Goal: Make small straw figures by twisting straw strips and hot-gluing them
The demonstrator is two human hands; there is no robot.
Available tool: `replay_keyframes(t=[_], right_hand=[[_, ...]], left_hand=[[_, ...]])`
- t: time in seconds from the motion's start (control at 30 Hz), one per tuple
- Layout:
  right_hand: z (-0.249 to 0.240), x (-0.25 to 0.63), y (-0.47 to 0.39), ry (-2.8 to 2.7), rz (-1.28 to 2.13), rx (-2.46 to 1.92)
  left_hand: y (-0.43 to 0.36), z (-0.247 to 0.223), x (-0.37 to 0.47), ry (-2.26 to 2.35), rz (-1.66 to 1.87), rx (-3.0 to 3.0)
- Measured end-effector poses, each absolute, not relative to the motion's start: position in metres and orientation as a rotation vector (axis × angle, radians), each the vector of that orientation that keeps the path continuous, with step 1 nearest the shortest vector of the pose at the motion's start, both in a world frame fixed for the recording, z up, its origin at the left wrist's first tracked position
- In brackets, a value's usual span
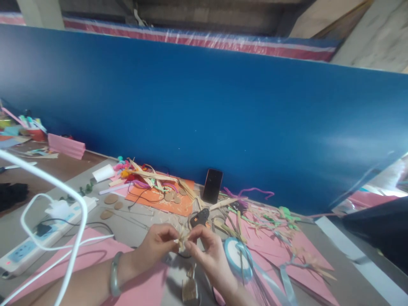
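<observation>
Both hands meet over the middle of the table, with a small pale straw-coloured piece [182, 239], like dried husk, between them. My left hand [159, 243], a bangle [115, 274] on its wrist, pinches the piece from the left. From the right, my right hand [207, 250] pinches it between thumb and forefinger. Blur hides the exact shape of the piece. Just beyond the fingers lies a black glue gun [199, 217]. Below the hands sits a small tan block-like object [190, 291], its kind unclear.
A phone [212, 186] leans against the blue partition [204, 106]. Husk strips and pipe cleaners cover an orange sheet [178, 208]. Left are a power strip [22, 257] and a white cable [81, 212] crossing the foreground. Right are a ribbon roll [234, 259] and pink sheets [315, 246].
</observation>
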State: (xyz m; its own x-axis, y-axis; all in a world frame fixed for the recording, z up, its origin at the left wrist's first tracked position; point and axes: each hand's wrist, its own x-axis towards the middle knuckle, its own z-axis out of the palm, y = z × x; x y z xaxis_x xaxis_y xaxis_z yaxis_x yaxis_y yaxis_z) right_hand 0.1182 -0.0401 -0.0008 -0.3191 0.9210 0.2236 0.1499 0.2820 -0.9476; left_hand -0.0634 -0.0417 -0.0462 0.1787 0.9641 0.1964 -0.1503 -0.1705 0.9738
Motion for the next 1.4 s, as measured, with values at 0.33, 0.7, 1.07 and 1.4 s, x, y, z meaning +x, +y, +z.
replay_keyframes(t=[0.33, 0.7, 1.07, 1.4], right_hand=[[-0.001, 0.111, -0.043, -1.66, 0.99, -1.051], [-0.008, 0.113, -0.043, -1.625, 1.039, -1.065], [-0.004, 0.111, -0.046, -1.64, 1.116, -1.112], [-0.004, 0.105, -0.05, -1.701, 1.211, -1.153]], left_hand=[[-0.041, -0.045, -0.063, 0.807, 1.276, 1.366], [-0.045, -0.035, -0.064, 0.756, 1.305, 1.376], [-0.036, -0.055, -0.069, 0.916, 1.401, 1.581], [-0.036, -0.054, -0.068, 0.939, 1.38, 1.617]])
